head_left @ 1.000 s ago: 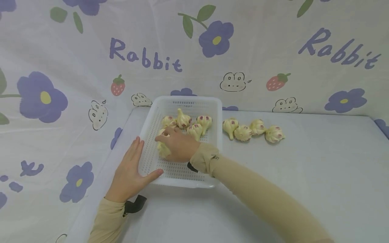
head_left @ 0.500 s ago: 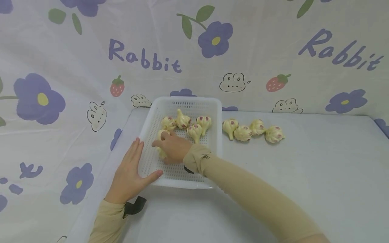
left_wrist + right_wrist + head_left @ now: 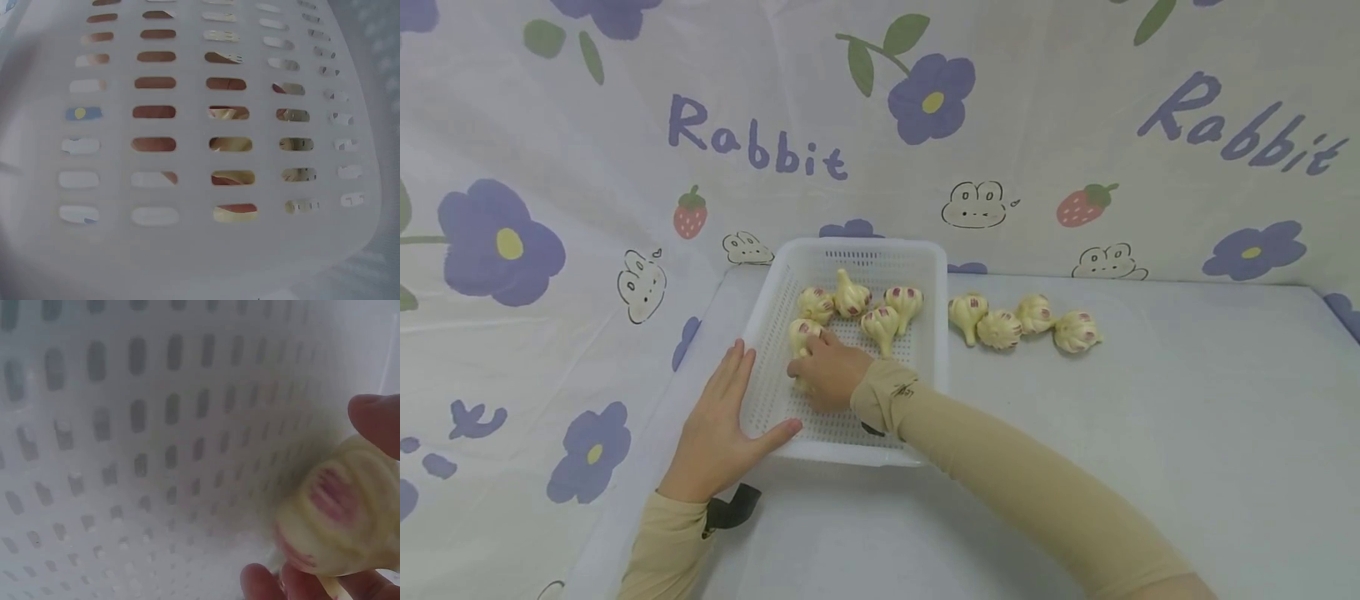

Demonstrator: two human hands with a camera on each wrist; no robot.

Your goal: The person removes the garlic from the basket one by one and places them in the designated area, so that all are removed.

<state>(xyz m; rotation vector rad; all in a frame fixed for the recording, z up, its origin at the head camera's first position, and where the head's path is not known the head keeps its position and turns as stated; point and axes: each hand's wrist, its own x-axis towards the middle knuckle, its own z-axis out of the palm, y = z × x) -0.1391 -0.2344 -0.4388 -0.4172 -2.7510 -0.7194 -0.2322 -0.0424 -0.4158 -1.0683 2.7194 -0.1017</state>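
The right hand (image 3: pixel 831 371) grasps a garlic bulb (image 3: pixel 337 506) inside the white basket (image 3: pixel 857 454), thumb on one side and fingertips on the other, as I follow the work from a distance. Five other bulbs (image 3: pixel 881 325) share the basket, one of them just beyond the fingers. Whether the held one touches the perforated floor, I cannot tell.

The left hand (image 3: pixel 718 433), released and flat-fingered, lies at the basket's near left corner, thumb spread toward the front rim. To my judgement it suits a brace: light pressure there should stop the basket sliding. For the right, I would favor a soft grip around the bulb's rounded belly, a low wrist, and fingers opened only once the floor bears the weight, since a round bulb could roll against its neighbor.

Four more bulbs (image 3: pixel 1000 329) lie in an uneven row on the table (image 3: pixel 1187 417), just right of the basket. The tabletop is pale and smooth-looking. Behind it and to the left hangs a white cloth (image 3: pixel 1037 108) printed with purple flowers, strawberries, rabbits and the word "Rabbit."
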